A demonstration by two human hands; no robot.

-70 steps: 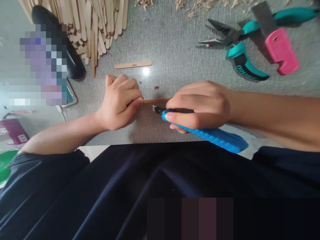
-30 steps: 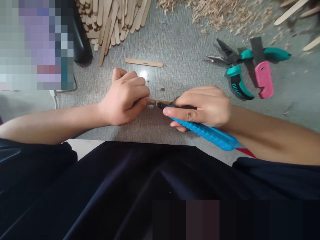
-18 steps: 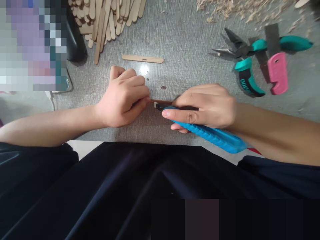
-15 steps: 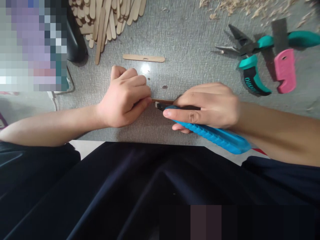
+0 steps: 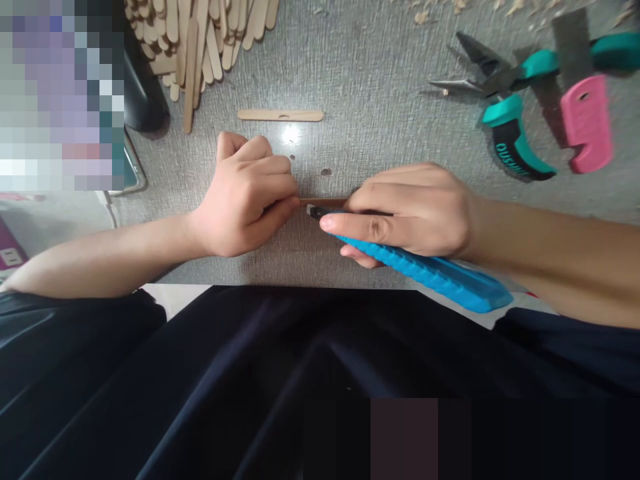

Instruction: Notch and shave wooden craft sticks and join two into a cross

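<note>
My left hand is closed, its thumb and fingers pinching one end of a wooden craft stick that is seen edge-on. My right hand wraps round a blue utility knife. The knife's short blade points left and sits close to the stick's near edge, by my left thumb; whether it touches I cannot tell. The stick's right end is hidden by my right fingers. Beyond my hands another craft stick lies flat, with a small notch at its middle.
A heap of craft sticks lies at the back left, beside a black object and a phone. Teal-handled pliers and a pink-handled folding blade lie at the right. Wood shavings are scattered at the back.
The view has shifted a little, so the table things sit slightly differently in it. Both hands keep their grips, and the knife stays beside the stick.
</note>
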